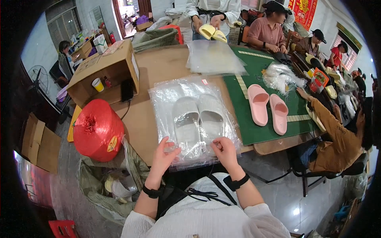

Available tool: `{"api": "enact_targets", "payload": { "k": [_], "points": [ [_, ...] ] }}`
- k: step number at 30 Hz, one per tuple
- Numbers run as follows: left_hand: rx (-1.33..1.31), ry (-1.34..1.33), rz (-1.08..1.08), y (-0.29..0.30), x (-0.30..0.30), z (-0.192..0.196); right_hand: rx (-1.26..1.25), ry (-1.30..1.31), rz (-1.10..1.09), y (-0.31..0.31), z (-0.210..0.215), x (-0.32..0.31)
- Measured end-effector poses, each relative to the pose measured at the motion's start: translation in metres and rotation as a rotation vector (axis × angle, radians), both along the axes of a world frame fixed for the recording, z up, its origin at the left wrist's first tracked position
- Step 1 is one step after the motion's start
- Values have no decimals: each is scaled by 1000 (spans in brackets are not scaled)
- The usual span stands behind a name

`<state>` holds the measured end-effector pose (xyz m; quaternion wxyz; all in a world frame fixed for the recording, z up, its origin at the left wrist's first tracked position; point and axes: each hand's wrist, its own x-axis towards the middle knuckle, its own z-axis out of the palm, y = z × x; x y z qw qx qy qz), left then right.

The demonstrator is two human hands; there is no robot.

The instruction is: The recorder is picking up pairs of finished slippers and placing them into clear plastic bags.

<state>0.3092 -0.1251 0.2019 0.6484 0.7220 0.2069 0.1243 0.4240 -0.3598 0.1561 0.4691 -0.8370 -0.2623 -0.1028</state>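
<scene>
A pair of pale grey slide slippers [186,119] lies side by side inside a clear plastic bag [162,103] on the table in front of me. At the bag's near left corner, my left hand [163,155] pinches the plastic between thumb and fingers. My right hand [226,154] is closed on the near edge to the right, thumb against fingers, close to the slippers' near ends. Other flat clear bags seem to lie beneath this one. To the right, a pair of pink slippers [258,105] rests on a green mat [242,133].
A big red roll of plastic twine [99,131] stands at the left, before an open cardboard box [103,65] with a cup and phone. Across the table, a person holds yellow slippers [213,33] above stacked clear bags [214,59]. Another person's brown sleeve [337,135] reaches in from the right.
</scene>
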Motion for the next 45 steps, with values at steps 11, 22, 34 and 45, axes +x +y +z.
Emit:
{"api": "enact_targets", "payload": {
  "k": [11,22,34,45],
  "points": [
    [-135,126,-153,7,15,-18,92,-2,-29,-1,-10,-3],
    [-208,24,-84,-42,28,-20,125,-16,-67,1,-10,-1],
    [-704,-116,-46,-58,32,-34,37,63,-248,-4,0,-13],
    [-432,-192,-320,-55,-23,11,553,417,68,-29,43,-46]
  ]
}}
